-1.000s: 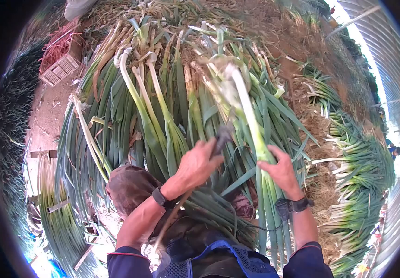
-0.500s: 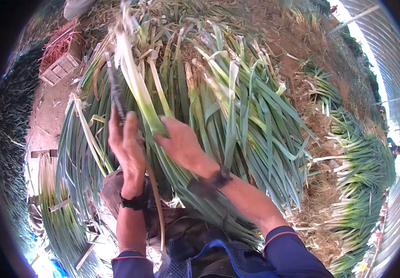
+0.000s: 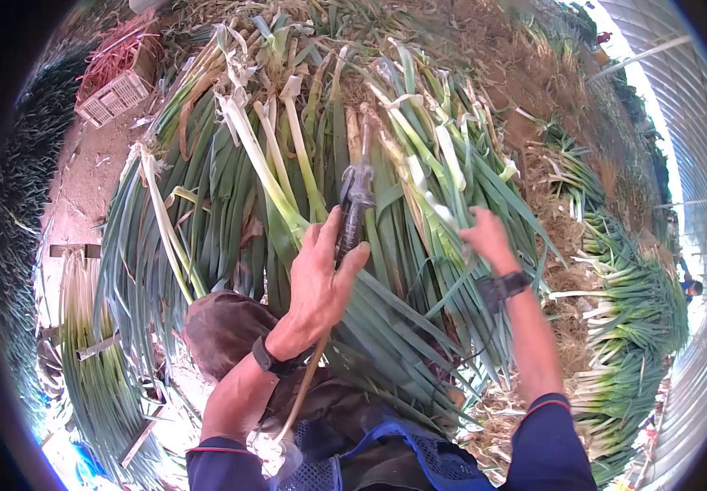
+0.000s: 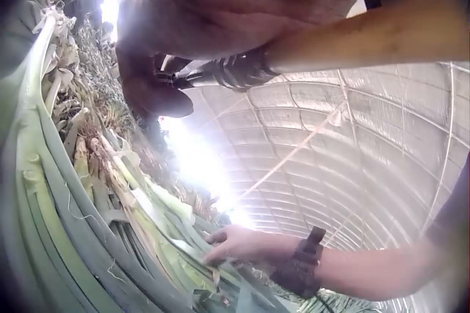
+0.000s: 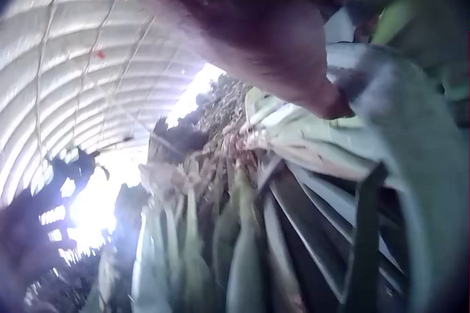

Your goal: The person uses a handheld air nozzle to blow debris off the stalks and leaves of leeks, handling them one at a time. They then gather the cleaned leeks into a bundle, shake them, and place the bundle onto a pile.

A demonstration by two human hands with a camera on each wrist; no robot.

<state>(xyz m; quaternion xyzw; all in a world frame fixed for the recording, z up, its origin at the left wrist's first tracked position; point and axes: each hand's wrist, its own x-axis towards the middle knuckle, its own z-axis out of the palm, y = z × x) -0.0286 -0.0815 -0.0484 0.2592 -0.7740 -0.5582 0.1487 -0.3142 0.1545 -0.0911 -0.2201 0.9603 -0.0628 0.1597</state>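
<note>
Right hand [image 3: 488, 237] now on leek pile's [image 3: 230, 204] right side, previously left; grip unclear. Left hand [image 3: 320, 278] wrapped round nozzle [image 3: 356, 196], lowered to mid-pile. Crate [image 3: 112, 98] beyond pile's left.

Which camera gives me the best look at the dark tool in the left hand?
Head view: the dark tool shows nearly whole, tip to hose, gripped by the left hand above the leeks. Left wrist view catches only its ribbed body under the palm. Right wrist view misses it.

Dirt floor [image 3: 83, 200] w/ leek pile [image 3: 230, 188] & white crate [image 3: 114, 96] on it.
</note>
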